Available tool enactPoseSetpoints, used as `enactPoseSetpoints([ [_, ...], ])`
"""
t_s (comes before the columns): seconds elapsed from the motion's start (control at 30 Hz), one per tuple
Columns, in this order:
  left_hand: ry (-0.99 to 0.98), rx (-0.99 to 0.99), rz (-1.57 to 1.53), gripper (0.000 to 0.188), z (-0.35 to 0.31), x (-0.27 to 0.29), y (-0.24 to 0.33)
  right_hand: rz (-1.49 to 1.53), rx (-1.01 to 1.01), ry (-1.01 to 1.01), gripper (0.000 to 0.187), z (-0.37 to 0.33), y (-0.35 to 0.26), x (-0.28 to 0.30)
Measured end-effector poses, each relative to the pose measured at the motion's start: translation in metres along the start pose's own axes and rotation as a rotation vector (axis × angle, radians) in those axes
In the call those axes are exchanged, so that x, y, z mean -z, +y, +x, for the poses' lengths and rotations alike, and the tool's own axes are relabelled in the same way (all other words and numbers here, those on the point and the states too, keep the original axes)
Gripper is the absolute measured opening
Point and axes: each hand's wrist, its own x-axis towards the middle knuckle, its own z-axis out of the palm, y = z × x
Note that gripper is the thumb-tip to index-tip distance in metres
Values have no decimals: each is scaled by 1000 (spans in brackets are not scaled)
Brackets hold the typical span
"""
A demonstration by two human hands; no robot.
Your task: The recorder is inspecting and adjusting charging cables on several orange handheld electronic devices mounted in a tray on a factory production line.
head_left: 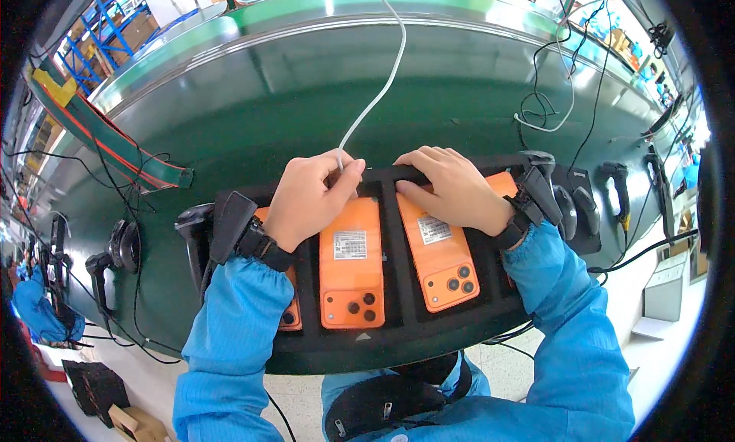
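A black foam tray (394, 289) with several orange phones lies in front of me. My left hand (308, 197) pinches the end part of a white cable (383, 90) between thumb and fingers, above the far end of an orange phone (351, 277) lying camera-end toward me. The cable's tip is hidden. My right hand (457, 193) grips the far end of the neighbouring orange phone (445, 262), which sits slanted in its slot; its fingertips are partly hidden. Another orange phone (501, 184) shows behind my right wrist. A further one (290, 316) is mostly covered by my left forearm.
Handheld scanners stand left (98, 277) and right (615, 183) of the tray on the dark green table (253, 135). Loose black cables (540, 109) hang at the far right, and more tangle at the left by a green post (115, 135). A conveyor belt (291, 9) runs behind.
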Motion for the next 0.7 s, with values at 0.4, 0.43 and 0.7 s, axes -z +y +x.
enactPoseSetpoints([
  [0.4, 2, -12, -17, 28, 2, 0, -2, -3, -7, -5, 33, 1, 0, 1],
  [0.43, -1, -12, -3, 28, 2, 0, -2, -3, -8, -7, 33, 1, 1, 0],
  [0.7, 6, -32, 2, 29, 1, -1, 0, -3, -7, 8, 32, 0, 2, -1],
])
